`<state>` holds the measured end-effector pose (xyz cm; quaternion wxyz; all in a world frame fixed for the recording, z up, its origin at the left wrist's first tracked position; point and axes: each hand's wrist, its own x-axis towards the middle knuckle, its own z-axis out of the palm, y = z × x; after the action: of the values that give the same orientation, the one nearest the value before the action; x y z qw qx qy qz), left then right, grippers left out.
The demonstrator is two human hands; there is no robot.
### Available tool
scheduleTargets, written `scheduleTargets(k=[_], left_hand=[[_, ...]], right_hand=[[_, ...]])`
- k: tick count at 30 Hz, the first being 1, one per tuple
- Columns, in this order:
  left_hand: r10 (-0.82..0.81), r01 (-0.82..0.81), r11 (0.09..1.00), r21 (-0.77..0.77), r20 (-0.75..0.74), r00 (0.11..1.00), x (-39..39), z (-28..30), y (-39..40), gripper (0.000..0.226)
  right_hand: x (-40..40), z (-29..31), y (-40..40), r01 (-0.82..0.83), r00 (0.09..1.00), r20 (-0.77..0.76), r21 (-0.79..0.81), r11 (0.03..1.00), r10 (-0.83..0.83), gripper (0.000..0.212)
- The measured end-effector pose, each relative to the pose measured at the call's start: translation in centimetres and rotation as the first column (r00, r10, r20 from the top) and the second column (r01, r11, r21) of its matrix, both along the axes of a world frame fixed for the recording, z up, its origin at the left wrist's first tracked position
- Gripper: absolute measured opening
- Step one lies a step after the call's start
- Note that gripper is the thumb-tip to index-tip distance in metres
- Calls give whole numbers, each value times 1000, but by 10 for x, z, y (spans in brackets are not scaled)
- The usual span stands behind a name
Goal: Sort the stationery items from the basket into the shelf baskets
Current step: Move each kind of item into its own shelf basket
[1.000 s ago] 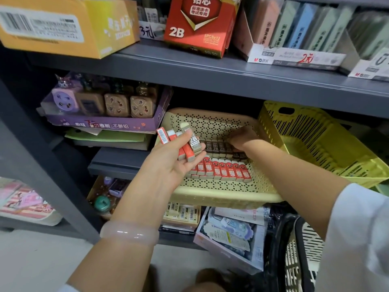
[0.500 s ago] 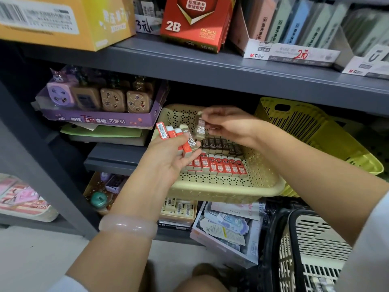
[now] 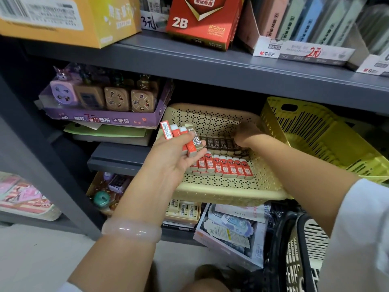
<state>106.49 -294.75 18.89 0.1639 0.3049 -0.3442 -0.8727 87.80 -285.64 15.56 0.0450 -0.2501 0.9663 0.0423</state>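
While my left hand (image 3: 179,159) grips a fan of 2B erasers (image 3: 182,137), right hand (image 3: 245,134), fingers hidden so grip untellable, sits at the brown row (image 3: 221,144) in beige shelf basket (image 3: 227,193); next: another eraser across, aligned.

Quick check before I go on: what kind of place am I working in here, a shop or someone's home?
Most likely a stationery shop. The grey shelf carries retail display boxes with handwritten price marks, a red 2B carton, and a beige basket with erasers lined up in rows.
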Motion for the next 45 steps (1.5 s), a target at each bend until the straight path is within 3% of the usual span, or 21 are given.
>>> scheduleTargets(k=[3, 5, 7, 9, 10, 12, 14, 17, 19, 21, 23, 29, 34, 39, 40, 42, 43, 44, 45], left_hand=[[6, -6, 1000, 2, 6, 1000, 0, 0, 1, 12], [9, -9, 1000, -6, 8, 1000, -1, 0, 1, 14], [10, -10, 1000, -15, 8, 1000, -1, 0, 3, 15], [9, -9, 1000, -25, 8, 1000, -1, 1, 3, 15], [8, -8, 1000, -30, 7, 1000, -1, 2, 4, 15], [7, -7, 999, -36, 2, 1000, -1, 1, 3, 14], [3, -3, 999, -40, -2, 1000, -1, -1, 3, 13], [-4, 3, 999, -47, -22, 1000, -1, -2, 2, 13], [-7, 5, 999, -50, -29, 1000, -1, -2, 1, 13], [-8, 7, 998, -55, -32, 999, -2, -2, 2, 14], [-6, 4, 999, -54, -35, 999, -2, -3, 1, 13], [-7, 5, 999, -48, -46, 999, -2, -4, 1, 13], [-10, 8, 999, -33, -47, 999, -2, -3, 1, 15], [-13, 12, 1000, -28, -39, 999, -1, -3, 1, 11], [-13, 12, 1000, -19, -34, 999, -2, -3, 1, 10], [-27, 26, 1000, -5, -34, 999, -2, -3, 0, 9], [-45, 45, 999, -13, -36, 998, -3, -3, 0, 8], [-69, 68, 997, -34, -33, 997, -3, -3, 1, 8], [-91, 90, 994, -61, -23, 996, -3, -3, 1, 8]], right_hand=[[8, 15, 1, 8, 1000, -13, -178, 984, -11, 32], [18, 29, -1, 17, 981, 176, -479, 878, 77, 29], [40, 45, -3, 158, 765, 538, -691, 705, 355, 26], [57, 48, -8, 181, 554, 624, -736, 652, 551, 18], [60, 47, -10, 194, 500, 626, -755, 626, 599, 13], [59, 48, -13, 246, 508, 603, -786, 566, 616, 11], [47, 50, -10, 228, 653, 548, -800, 555, 523, 15], [16, 51, 2, 99, 890, 389, -673, 733, 237, 14], [-4, 46, 8, -5, 959, 258, -397, 918, 117, 18], [-17, 38, 9, -60, 986, 149, -81, 995, 72, 32], [-23, 30, 7, -49, 991, 123, 28, 998, 45, 40], [-31, 8, -3, -48, 999, 19, 187, 981, 45, 37], [-31, 18, 1, -261, 955, 211, 262, 929, 208, 47], [-8, 30, 4, -293, 956, 56, 279, 915, 289, 46], [1, 37, 4, -316, 948, 32, 205, 926, 316, 43], [24, 51, 1, -324, 913, 190, -199, 925, 361, 38], [38, 58, -1, -228, 829, 378, -446, 866, 413, 36], [51, 63, -1, -117, 697, 528, -583, 804, 485, 34], [60, 66, -2, -76, 599, 606, -607, 791, 523, 31]])
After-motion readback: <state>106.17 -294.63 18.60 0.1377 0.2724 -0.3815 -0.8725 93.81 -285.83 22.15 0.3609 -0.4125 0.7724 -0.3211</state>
